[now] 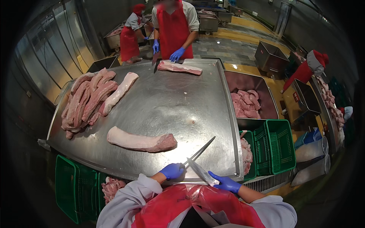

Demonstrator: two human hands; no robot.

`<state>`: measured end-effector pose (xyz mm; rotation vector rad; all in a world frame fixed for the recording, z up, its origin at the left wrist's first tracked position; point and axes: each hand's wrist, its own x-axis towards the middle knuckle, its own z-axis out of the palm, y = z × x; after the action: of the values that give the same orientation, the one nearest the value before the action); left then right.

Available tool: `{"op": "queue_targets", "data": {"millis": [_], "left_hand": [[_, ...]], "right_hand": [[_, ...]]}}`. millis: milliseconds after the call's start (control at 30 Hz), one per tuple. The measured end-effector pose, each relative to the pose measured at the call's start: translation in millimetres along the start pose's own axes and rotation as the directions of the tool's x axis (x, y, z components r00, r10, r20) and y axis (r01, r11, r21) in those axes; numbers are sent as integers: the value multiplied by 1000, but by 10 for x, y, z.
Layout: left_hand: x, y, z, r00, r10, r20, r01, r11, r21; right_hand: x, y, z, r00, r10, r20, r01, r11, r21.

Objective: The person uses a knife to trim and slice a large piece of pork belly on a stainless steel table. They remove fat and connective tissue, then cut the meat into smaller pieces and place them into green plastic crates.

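Observation:
My left hand (173, 171), in a blue glove, is closed round the handle of a honing steel (205, 146), whose rod slants up and to the right over the steel table (159, 102). In my gloved right hand (227, 183) is a knife (199, 171), its broad blade pointing up and to the left. Near its tip the blade crosses the honing steel by my left hand; whether they touch I cannot tell. A long strip of pale pink meat (141, 140) lies on the table just beyond my hands.
Long meat strips are piled (85, 98) at the table's left. Opposite, a co-worker (175, 30) holds a knife beside another meat strip (180, 68). Meat pieces fill a metal bin (269, 91) at right. Green crates (279, 146) stand right and lower left, some holding trimmings (112, 188).

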<state>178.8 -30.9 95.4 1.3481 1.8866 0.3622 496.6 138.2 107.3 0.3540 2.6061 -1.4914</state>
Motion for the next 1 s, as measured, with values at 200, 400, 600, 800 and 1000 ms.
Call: {"op": "queue_targets", "data": {"millis": [200, 400, 600, 800, 1000], "left_hand": [[-157, -25, -19, 1000, 0, 11, 1, 997, -81], [-598, -116, -212, 964, -180, 197, 265, 721, -641], [-981, -78, -365, 988, -78, 135, 138, 32, -990], [-1643, -232, -785, 974, -93, -204, -154, 384, -910], [-2258, -593, -1264, 814, -25, -580, -56, 991, -122]], "right_hand": [[2282, 408, -523, 847, 292, -444, -360, 930, -75], [2103, -326, -402, 879, 203, -432, 18, 890, 456], [1760, -1047, 332, 868, -330, -371, 184, 908, -376], [1370, -1024, -128, 936, -15, -351, -114, 932, -344], [918, -278, -243, 804, -96, -587, -71, 964, -255]]}}
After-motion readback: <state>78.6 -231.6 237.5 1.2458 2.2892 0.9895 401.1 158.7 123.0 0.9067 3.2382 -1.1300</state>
